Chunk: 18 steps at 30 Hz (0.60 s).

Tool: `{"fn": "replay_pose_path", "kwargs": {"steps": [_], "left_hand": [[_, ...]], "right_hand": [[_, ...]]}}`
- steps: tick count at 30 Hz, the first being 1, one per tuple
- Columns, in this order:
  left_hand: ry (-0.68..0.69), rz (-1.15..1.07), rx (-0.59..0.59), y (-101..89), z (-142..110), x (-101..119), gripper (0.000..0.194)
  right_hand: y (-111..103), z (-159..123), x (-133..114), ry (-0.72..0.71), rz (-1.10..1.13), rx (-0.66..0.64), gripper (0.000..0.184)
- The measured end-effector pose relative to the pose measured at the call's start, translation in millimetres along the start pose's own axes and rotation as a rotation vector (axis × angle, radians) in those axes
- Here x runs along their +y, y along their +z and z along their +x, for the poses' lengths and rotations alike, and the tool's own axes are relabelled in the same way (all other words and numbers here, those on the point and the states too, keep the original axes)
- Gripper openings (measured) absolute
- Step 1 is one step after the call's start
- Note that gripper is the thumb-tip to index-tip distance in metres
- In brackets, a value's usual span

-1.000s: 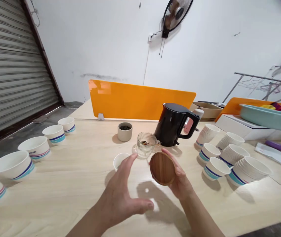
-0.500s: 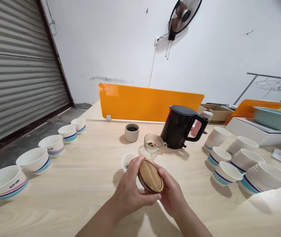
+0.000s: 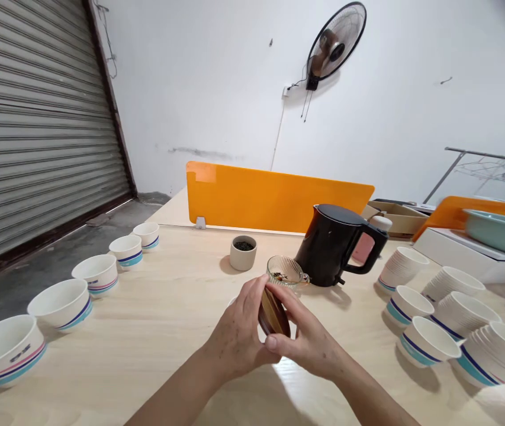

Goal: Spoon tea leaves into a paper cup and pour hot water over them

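Seen from the head camera, a person's left hand [image 3: 238,334] and right hand [image 3: 314,340] curl, partly closed, around opposite sides of a round wooden disc [image 3: 275,313], gripping it steeply tilted over a pale table [image 3: 176,290]. Just beyond the fingers sits a ribbed glass cup [image 3: 295,266] with dried bits inside, beside a black kettle [image 3: 325,248]. A small pot [image 3: 242,259] of dark leaves stands near; paper bowls [image 3: 68,310] line the left side.

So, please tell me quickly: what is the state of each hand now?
Left hand: closed around the wooden disc, holding it.
Right hand: also closed on the same disc.
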State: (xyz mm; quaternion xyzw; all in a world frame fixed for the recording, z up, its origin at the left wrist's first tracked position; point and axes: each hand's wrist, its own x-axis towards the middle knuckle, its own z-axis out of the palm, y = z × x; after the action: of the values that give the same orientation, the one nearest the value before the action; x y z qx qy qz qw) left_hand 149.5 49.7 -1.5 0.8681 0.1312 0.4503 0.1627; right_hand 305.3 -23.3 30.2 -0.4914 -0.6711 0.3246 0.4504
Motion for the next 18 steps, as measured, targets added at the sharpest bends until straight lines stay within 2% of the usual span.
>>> {"fn": "replay_pose_path", "kwargs": {"steps": [4,7,8,11,13,15,18], "left_hand": [[-0.030,-0.071,0.019,-3.8,10,-10,0.110],[-0.205,-0.344,-0.030,-18.3,28,-30,0.116],[-0.276,-0.442,0.015,-24.2,36,-41,0.115],[-0.432,-0.620,0.419,-35.2,56,-87,0.102],[-0.616,-0.681,0.598,-32.2,61,-120,0.104],[-0.720,-0.701,0.628,-21.1,59,-149,0.110],[-0.826,-0.740,0.561,2.8,47,-179,0.092]], "right_hand": [[-4,18,-1,0.046,-0.038,0.046,0.067],[-16,36,8,0.042,-0.044,0.122,0.068],[-22,44,12,0.049,-0.049,0.155,0.069],[-42,71,27,0.130,-0.098,0.236,0.073],[-53,91,35,0.170,-0.187,0.291,0.071],[-59,112,43,0.182,-0.252,0.326,0.068],[-56,144,54,0.184,-0.351,0.364,0.066]]}}
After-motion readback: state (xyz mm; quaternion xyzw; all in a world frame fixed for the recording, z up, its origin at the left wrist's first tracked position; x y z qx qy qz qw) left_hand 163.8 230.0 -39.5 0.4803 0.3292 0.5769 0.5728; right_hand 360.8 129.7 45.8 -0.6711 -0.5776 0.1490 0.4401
